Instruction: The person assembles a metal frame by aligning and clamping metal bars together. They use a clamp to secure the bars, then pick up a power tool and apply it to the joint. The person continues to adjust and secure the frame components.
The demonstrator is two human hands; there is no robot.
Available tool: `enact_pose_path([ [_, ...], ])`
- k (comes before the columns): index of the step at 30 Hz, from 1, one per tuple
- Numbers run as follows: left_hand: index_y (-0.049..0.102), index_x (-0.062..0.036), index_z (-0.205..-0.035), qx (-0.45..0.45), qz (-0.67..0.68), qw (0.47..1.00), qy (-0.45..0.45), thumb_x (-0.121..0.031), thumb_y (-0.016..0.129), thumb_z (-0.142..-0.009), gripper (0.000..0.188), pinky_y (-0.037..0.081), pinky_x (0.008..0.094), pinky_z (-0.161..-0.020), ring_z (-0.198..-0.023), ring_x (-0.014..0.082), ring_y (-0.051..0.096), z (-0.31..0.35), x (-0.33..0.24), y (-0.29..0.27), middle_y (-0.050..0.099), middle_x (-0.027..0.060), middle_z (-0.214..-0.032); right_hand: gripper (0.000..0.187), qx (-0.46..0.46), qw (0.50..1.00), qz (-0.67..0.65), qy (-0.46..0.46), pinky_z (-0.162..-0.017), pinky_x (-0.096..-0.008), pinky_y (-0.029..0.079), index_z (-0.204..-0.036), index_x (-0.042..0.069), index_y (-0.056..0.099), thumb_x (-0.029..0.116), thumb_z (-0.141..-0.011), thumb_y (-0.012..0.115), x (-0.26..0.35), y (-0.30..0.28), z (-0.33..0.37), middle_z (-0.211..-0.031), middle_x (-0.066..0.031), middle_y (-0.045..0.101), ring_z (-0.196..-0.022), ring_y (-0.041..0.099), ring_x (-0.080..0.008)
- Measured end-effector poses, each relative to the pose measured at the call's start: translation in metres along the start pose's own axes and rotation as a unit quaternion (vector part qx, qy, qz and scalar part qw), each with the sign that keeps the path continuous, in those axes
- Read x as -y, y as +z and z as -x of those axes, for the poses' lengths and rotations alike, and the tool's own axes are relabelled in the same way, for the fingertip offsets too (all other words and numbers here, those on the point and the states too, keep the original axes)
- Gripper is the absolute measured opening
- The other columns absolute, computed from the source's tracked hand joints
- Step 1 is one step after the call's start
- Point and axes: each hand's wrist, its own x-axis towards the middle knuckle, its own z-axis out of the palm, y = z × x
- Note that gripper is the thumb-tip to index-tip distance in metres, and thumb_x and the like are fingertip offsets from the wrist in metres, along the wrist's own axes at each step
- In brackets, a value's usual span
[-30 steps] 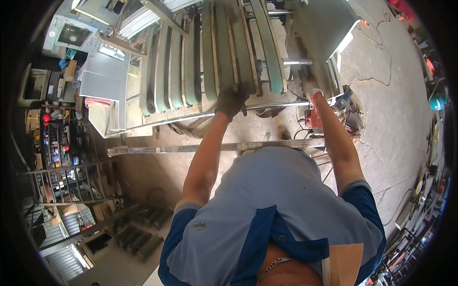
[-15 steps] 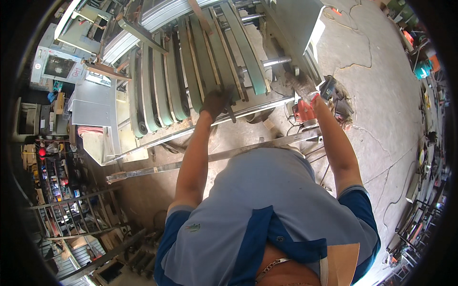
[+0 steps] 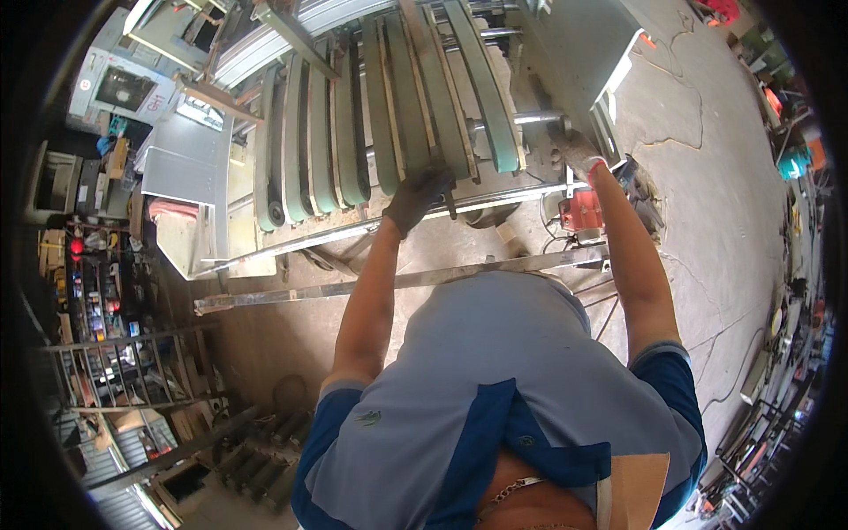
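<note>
My left hand [image 3: 417,200], in a dark glove, is closed around a dark, narrow bar-like tool [image 3: 451,205]. One end of the tool sticks out beyond the fingers; its exact kind is unclear. That hand is at the near ends of the green conveyor belts [image 3: 410,106], just above a long metal rail [image 3: 336,231]. My right hand [image 3: 579,155], in a worn grey glove, reaches to the machine's right side, by the end of a shiny roller shaft [image 3: 528,117]. Its fingers are blurred against the frame, so their grip is hard to make out.
A red motor-like unit [image 3: 580,212] sits below my right wrist. Closer to my body a flat metal bar [image 3: 353,287] runs across. A grey side panel [image 3: 583,53] stands at the machine's right. Shelves of parts [image 3: 97,300] line the left; a cable [image 3: 680,144] lies on the concrete floor.
The view has shifted, so the machine appears farther right and slightly higher. My left hand with the tool is a little nearer to me relative to the belts; my right hand stays by the shaft.
</note>
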Motion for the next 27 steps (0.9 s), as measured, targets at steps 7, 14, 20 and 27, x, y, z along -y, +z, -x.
enact_pose_path([
  [7, 0.061, -0.0019, -0.13, -0.067, 0.141, 0.987, 0.035, -0.028, 0.058, -0.099, 0.04, 0.053, 0.0319, -0.092, -0.107, 0.0199, 0.066, 0.009, 0.043, -0.019, 0.068, 0.0084, -0.119, 0.032, 0.036, 0.998, -0.053, 0.007, -0.057, -0.0326, 0.051, -0.1, 0.0, 0.059, 0.031, -0.097, 0.063, 0.005, -0.005, 0.007, -0.084, -0.0107, 0.062, -0.069, 0.059, -0.0183],
  [14, 0.068, -0.0069, -0.107, -0.041, -0.376, 0.923, 0.066, -0.047, 0.069, -0.089, 0.044, 0.052, 0.0356, -0.09, -0.104, 0.0271, 0.067, 0.024, 0.046, 0.0, 0.071, 0.0105, -0.109, 0.044, 0.036, 0.999, -0.037, 0.01, -0.06, -0.0337, 0.052, -0.106, -0.001, 0.059, 0.041, -0.095, 0.065, 0.005, -0.002, 0.004, -0.087, -0.0084, 0.061, -0.069, 0.061, -0.019],
  [20, 0.071, -0.015, -0.103, -0.019, -0.418, 0.906, -0.059, -0.064, 0.07, -0.08, 0.054, 0.052, 0.0375, -0.084, -0.092, 0.0272, 0.069, -0.002, 0.028, 0.022, 0.073, 0.0106, -0.098, 0.045, -0.013, 0.998, 0.028, -0.046, -0.066, -0.0327, 0.051, -0.105, -0.003, 0.062, 0.04, -0.093, 0.067, 0.001, -0.006, 0.027, -0.088, -0.0102, 0.066, -0.074, 0.063, -0.0197],
  [27, 0.073, -0.0173, -0.107, -0.013, -0.389, 0.919, -0.063, -0.064, 0.071, -0.078, 0.055, 0.055, 0.0356, -0.075, -0.08, 0.0223, 0.071, -0.001, 0.041, 0.018, 0.073, 0.0076, -0.086, 0.032, 0.017, 0.965, -0.157, -0.209, -0.082, -0.0328, 0.05, -0.112, 0.004, 0.063, 0.026, -0.09, 0.072, -0.035, -0.002, 0.049, -0.097, -0.0058, 0.069, -0.086, 0.063, -0.0164],
])
